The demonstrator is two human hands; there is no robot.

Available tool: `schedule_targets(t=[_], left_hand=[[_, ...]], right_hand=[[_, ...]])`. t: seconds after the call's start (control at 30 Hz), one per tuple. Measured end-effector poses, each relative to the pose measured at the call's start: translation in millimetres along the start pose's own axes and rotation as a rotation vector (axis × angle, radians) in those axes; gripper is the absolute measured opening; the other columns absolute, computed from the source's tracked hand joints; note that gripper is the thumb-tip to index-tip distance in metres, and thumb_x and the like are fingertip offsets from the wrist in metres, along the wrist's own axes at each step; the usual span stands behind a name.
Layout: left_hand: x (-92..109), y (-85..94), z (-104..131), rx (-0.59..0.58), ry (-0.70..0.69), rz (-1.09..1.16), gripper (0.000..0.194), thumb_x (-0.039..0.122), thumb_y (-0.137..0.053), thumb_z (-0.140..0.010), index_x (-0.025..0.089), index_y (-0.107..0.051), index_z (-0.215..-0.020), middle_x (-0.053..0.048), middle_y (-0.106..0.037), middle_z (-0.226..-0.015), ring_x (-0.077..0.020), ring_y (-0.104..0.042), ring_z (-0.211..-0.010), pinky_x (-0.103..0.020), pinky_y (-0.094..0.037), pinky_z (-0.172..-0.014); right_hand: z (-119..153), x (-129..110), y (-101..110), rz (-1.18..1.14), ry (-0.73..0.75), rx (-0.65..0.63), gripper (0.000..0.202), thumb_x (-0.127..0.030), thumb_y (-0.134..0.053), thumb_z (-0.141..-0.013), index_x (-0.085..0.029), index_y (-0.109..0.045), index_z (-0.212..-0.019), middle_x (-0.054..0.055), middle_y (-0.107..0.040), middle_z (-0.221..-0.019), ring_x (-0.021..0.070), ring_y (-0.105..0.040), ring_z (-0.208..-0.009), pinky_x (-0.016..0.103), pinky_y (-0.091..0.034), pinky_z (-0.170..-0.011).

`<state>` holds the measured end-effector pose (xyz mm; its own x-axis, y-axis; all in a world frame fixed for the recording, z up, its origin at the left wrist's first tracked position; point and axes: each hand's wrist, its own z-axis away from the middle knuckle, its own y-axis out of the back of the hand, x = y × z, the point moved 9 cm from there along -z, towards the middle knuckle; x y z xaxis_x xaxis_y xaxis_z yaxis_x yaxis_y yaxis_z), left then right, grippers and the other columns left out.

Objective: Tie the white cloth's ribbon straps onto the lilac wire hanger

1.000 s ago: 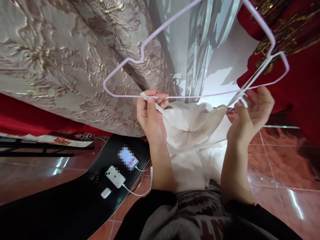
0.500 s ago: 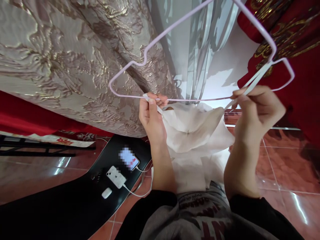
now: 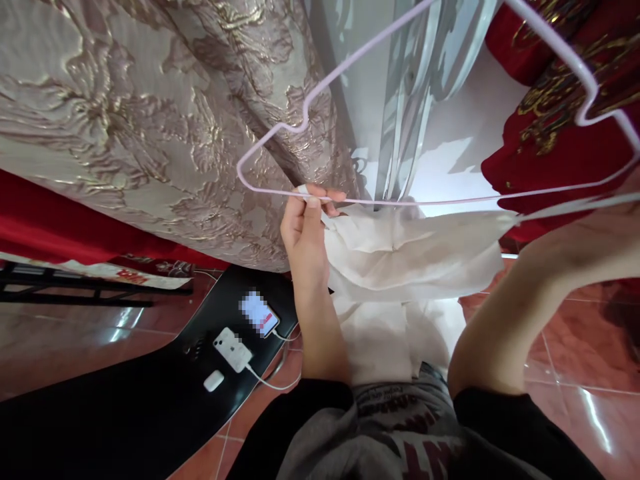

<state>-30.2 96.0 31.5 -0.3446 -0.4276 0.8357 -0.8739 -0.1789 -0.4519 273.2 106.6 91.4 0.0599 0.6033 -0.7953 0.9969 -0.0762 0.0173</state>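
A lilac hanger (image 3: 370, 44) spans the upper view, its bottom bar lying across the fingers of my left hand (image 3: 309, 223). That hand is closed, pinching the bar together with a white strap end at the corner of a sheer white garment (image 3: 415, 260). From the garment's right corner a white strap (image 3: 565, 210) runs taut to the right edge. My right hand (image 3: 617, 233) is there, blurred, its fingertips cut off by the frame; the strap stretches toward it. The strap is off the hanger's right notch. The garment hangs below the bar, in front of my body.
To the left hangs a pinkish brocade cloth (image 3: 150, 133) with gold relief. Red fabric with gold embroidery (image 3: 545, 127) hangs on the right. A black bench (image 3: 125, 400) at lower left bears two phones (image 3: 233, 350) on charging cables and a small white case (image 3: 213, 381). The floor (image 3: 575, 333) is red tile.
My right hand has swung right to the frame's edge, drawing the strap out of the hanger's notch and stretching the garment sideways. The hanger has shifted right. My left hand keeps its pinch.
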Motion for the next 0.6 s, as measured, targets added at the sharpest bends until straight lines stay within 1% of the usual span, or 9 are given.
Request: schedule_targets(t=[0.07, 0.13, 0.23, 0.27, 0.33, 0.4, 0.43, 0.5, 0.6], left_hand=[[-3.1, -2.4, 1.3, -0.01, 0.018, -0.001, 0.017, 0.036, -0.076, -0.096, 0.023, -0.067, -0.091, -0.003, -0.072, -0.087, -0.0144, -0.058, -0.072, -0.027, -0.051, -0.073], [-6.7, -5.5, 3.2, -0.015, 0.032, -0.016, 0.013, 0.033, -0.073, -0.098, 0.023, -0.068, -0.092, -0.003, -0.074, -0.09, -0.0144, -0.059, -0.072, -0.027, -0.052, -0.073], [-5.7, -6.7, 5.6, 0.006, 0.012, -0.066, 0.008, 0.028, -0.068, -0.1, 0.024, -0.07, -0.093, -0.004, -0.078, -0.095, -0.0142, -0.062, -0.074, -0.027, -0.055, -0.075], [-3.9, -5.6, 6.2, 0.018, 0.002, -0.083, 0.008, 0.026, -0.066, -0.1, 0.024, -0.072, -0.094, -0.004, -0.079, -0.096, -0.0145, -0.065, -0.075, -0.027, -0.056, -0.077], [-1.8, 0.1, 6.6, 0.039, 0.014, -0.118, 0.013, 0.024, -0.063, -0.1, 0.023, -0.076, -0.101, -0.006, -0.081, -0.097, -0.0169, -0.073, -0.084, -0.029, -0.059, -0.084], [1.9, 10.6, 5.7, 0.062, 0.014, -0.141, 0.026, 0.019, -0.057, -0.098, 0.019, -0.08, -0.109, -0.008, -0.082, -0.101, -0.0212, -0.078, -0.098, -0.033, -0.061, -0.092], [6.7, 18.5, 4.8, 0.09, -0.02, -0.15, 0.033, 0.015, -0.054, -0.095, 0.018, -0.082, -0.112, -0.009, -0.083, -0.105, -0.0227, -0.079, -0.104, -0.034, -0.062, -0.095], [22.7, 37.4, 3.4, 0.185, -0.165, -0.185, 0.042, 0.006, -0.053, -0.089, 0.019, -0.084, -0.113, -0.007, -0.083, -0.114, -0.0226, -0.08, -0.105, -0.035, -0.063, -0.094], [47.3, 60.1, 4.0, 0.35, -0.392, -0.304, 0.039, 0.0, -0.064, -0.086, 0.024, -0.086, -0.106, -0.001, -0.083, -0.113, -0.0193, -0.079, -0.096, -0.035, -0.063, -0.092]], right_hand=[[8.8, -2.6, -16.7, 0.173, 0.039, -0.041, 0.07, -0.062, -0.03, -0.106, -0.021, -0.082, -0.084, 0.009, -0.08, -0.108, 0.032, -0.069, -0.135, 0.055, -0.06, -0.102], [15.8, -1.2, -32.1, 0.272, 0.049, -0.068, 0.057, -0.061, -0.042, -0.105, -0.023, -0.082, -0.096, 0.008, -0.08, -0.112, 0.0305, -0.069, -0.134, 0.059, -0.056, -0.112], [23.5, 3.4, -49.0, 0.404, 0.06, -0.098, 0.04, -0.057, -0.058, -0.101, -0.025, -0.081, -0.109, 0.005, -0.079, -0.116, 0.0275, -0.071, -0.128, 0.061, -0.049, -0.122], [25.7, 4.4, -52.8, 0.463, 0.07, -0.1, 0.035, -0.054, -0.061, -0.101, -0.027, -0.08, -0.112, 0.004, -0.079, -0.116, 0.0257, -0.072, -0.124, 0.06, -0.047, -0.124], [30.3, 3.6, -54.5, 0.551, 0.105, -0.048, 0.028, -0.046, -0.061, -0.103, -0.028, -0.08, -0.111, 0.001, -0.08, -0.113, 0.022, -0.074, -0.115, 0.057, -0.046, -0.125], [36.4, -0.7, -50.3, 0.551, 0.141, 0.058, 0.024, -0.039, -0.059, -0.104, -0.029, -0.08, -0.103, -0.001, -0.08, -0.106, 0.0194, -0.074, -0.108, 0.054, -0.047, -0.123], [39.8, -2.5, -48.4, 0.534, 0.15, 0.1, 0.023, -0.037, -0.059, -0.105, -0.029, -0.08, -0.099, -0.002, -0.08, -0.103, 0.0185, -0.073, -0.105, 0.053, -0.047, -0.122], [45.0, -4.9, -48.3, 0.505, 0.154, 0.128, 0.022, -0.036, -0.06, -0.104, -0.029, -0.079, -0.096, -0.003, -0.08, -0.1, 0.0171, -0.073, -0.102, 0.051, -0.046, -0.121], [46.3, -6.7, -51.7, 0.503, 0.144, 0.106, 0.024, -0.036, -0.059, -0.105, -0.028, -0.079, -0.095, -0.003, -0.08, -0.099, 0.0162, -0.072, -0.098, 0.048, -0.05, -0.114]])
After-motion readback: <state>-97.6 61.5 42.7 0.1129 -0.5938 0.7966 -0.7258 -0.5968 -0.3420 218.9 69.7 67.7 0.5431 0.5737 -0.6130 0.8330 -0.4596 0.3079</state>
